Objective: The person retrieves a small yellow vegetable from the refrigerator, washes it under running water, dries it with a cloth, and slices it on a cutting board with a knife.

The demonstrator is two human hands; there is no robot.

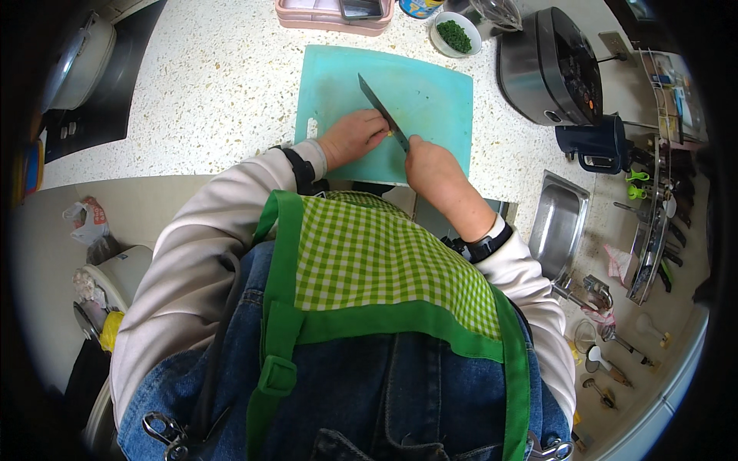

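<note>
A kitchen knife (383, 112) is gripped at its handle by my right hand (435, 170). Its dark blade points up and to the left over a turquoise cutting board (426, 109). My left hand (354, 138) rests on the board with bent fingers, close against the side of the blade. At its fingertips a small pale yellow piece of food (390, 133) shows beside the blade; the fingers hide most of it. A few tiny dark green specks lie on the board to the right of the knife.
Behind the board stand a white bowl of chopped greens (454, 36), a pink tray (334, 23) and a can (421, 7). A rice cooker (548, 66), a dark blue jug (592, 144) and a steel sink (558, 225) are at right. A lidded pot (86, 63) sits on the cooktop (124, 86) at left.
</note>
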